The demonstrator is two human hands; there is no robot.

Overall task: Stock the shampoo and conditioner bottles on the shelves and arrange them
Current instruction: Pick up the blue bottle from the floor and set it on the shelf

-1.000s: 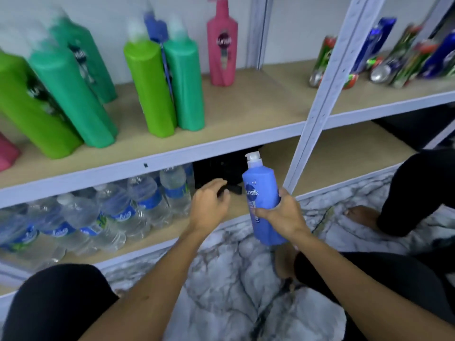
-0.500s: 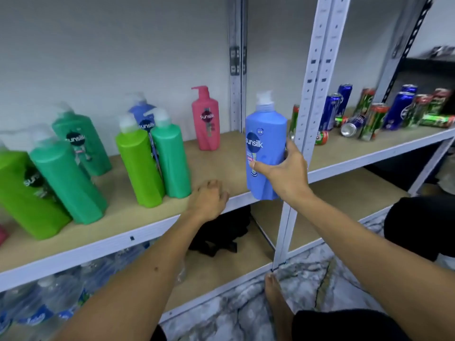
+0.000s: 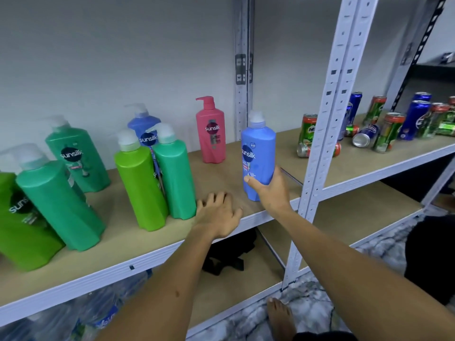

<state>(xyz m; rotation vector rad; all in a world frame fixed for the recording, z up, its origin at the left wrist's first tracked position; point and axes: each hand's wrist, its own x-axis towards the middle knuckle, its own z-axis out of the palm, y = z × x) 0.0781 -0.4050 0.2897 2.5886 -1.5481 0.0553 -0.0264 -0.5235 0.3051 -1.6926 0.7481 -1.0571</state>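
My right hand (image 3: 269, 189) grips a blue Sunsilk bottle (image 3: 258, 151) by its lower half, upright, its base at the wooden shelf (image 3: 221, 173) near the front right. My left hand (image 3: 218, 212) lies flat on the shelf's front edge, fingers spread, just right of a teal bottle (image 3: 176, 175). A lime green bottle (image 3: 140, 185) stands beside the teal one, with another blue bottle (image 3: 144, 129) behind them. A pink pump bottle (image 3: 211, 131) stands at the back. Several green and teal bottles (image 3: 56, 193) fill the shelf's left side.
A white perforated upright (image 3: 327, 134) stands just right of the held bottle. Drink cans (image 3: 384, 126) crowd the neighbouring shelf, some lying down. Water bottles (image 3: 103, 313) and a black object (image 3: 229, 254) sit on the lower shelf. My bare foot (image 3: 280, 316) rests on the marble-patterned floor.
My right hand has lifted the blue bottle from below the shelf up onto it, further in over the board. My left hand rose from the lower shelf and now lies on the shelf's front edge.
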